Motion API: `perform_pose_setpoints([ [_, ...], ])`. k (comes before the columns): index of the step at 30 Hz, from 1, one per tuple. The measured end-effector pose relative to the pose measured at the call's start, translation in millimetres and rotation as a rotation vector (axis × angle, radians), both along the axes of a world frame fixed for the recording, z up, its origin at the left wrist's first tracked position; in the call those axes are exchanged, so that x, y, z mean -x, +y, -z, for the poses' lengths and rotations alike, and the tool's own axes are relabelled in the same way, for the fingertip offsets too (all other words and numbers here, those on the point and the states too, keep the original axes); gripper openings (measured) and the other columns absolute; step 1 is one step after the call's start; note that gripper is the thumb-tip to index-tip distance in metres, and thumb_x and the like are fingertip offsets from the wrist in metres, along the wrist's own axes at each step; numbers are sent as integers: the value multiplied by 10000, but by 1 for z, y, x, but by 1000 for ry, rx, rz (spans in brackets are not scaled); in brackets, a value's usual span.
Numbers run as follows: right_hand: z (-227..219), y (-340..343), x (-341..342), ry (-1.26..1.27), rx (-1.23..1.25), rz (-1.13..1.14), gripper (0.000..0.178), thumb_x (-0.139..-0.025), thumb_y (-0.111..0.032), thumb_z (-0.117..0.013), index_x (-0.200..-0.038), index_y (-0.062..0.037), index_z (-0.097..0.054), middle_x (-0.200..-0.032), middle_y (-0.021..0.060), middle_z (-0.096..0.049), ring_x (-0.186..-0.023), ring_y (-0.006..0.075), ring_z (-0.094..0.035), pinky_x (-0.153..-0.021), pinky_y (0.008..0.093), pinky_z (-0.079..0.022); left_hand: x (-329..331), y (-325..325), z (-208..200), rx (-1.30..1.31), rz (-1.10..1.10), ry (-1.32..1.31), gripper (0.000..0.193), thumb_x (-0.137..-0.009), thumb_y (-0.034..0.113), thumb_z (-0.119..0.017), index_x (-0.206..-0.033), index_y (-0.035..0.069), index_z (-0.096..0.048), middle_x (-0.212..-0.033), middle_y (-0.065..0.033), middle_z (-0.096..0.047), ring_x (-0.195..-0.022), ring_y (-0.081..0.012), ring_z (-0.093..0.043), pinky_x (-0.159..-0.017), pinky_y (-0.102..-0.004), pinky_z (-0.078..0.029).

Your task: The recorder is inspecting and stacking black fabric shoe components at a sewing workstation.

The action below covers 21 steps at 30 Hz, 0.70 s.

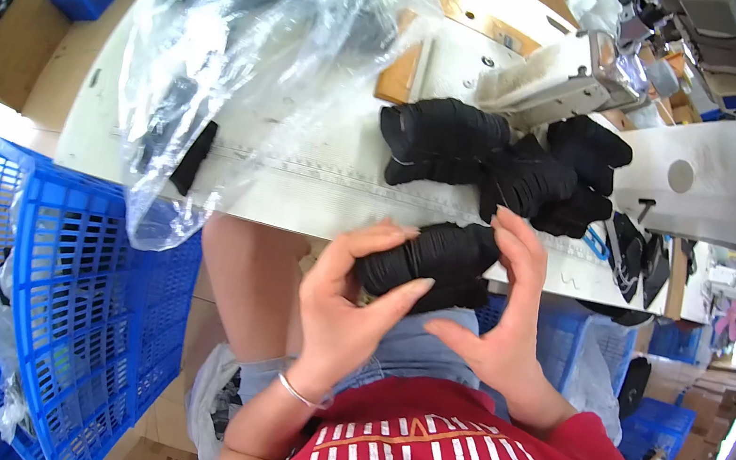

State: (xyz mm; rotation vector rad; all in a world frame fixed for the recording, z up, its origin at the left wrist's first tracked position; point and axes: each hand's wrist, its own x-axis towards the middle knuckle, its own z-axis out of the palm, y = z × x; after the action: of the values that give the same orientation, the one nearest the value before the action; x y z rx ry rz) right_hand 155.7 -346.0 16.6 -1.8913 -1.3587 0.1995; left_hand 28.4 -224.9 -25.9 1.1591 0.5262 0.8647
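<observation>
Left grip [344, 310] clasps a black fabric bundle [440, 258]; right grip [511, 326], spread wide, touches its end.

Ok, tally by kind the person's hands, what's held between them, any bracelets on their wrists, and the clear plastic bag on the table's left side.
Hands: 2, left hand and right hand
Black bundle: 1
Bracelet: 1, on the left wrist
Clear plastic bag: 1
Total: 5
</observation>
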Motion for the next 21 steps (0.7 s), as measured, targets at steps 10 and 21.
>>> perform_pose_setpoints([
  [10, 1, -22, -41, -45, -603, 345, 830, -710, 109, -722, -1443, 36, -340, -1394, 222, -468, -1315, 323, -479, -1124, 412, -373, -34, 28, -80, -704, -71, -17, 443, -755, 93, -824, -1149, 3, -643, -1131, -158, -653, -1136, -350, -618, -1009, -430, -474],
  [21, -7, 9, -142, -245, -306, 499, 522, -960, -190, -621, -1412, 11, -454, -1317, 226, -534, -1240, 368, -509, -1079, 412, -370, -81, 256, -39, -1325, -99, 759, 278, -920, 150, -529, -1132, 14, -646, -1120, -229, -648, -1077, -411, -586, -955, -435, -464],
])
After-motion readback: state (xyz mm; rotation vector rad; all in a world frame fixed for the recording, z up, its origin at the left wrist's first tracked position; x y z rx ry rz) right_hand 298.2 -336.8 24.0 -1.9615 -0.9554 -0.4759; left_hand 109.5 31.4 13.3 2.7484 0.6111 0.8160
